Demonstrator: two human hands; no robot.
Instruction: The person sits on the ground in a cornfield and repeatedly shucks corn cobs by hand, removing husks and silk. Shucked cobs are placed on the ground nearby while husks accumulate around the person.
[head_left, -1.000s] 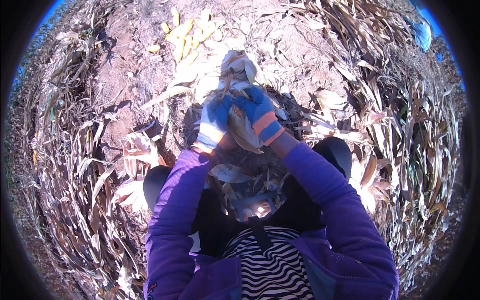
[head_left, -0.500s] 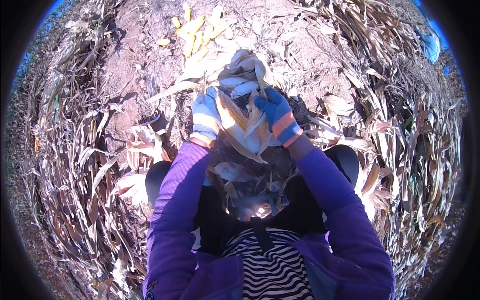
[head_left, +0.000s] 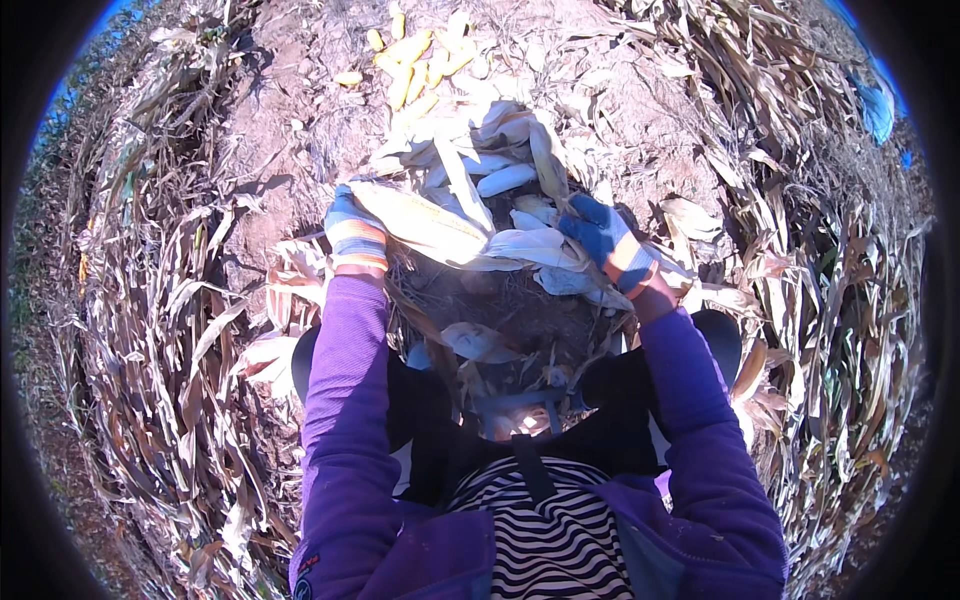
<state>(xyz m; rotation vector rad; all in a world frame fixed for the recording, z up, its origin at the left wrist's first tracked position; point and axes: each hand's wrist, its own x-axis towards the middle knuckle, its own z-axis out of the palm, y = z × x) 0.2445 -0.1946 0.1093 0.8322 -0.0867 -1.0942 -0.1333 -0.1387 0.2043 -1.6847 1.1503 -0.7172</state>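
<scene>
Since the earlier frame my hands had moved farther apart, the left hand (head_left: 355, 230) out leftward and the right hand (head_left: 603, 238) out rightward. The corn ear (head_left: 425, 218) lay between them but nearer the left hand, which was clamped on its upper end; its long axis slanted rightward and slightly toward my body, where pale husk (head_left: 535, 245) bridged across to the right hand, seemingly pinched on it.

Hard sun is bleaching pale papery corn husk (head_left: 532, 245) — fisheye rim is bowing dry tan stalks (head_left: 140, 380), blackening corners.
</scene>
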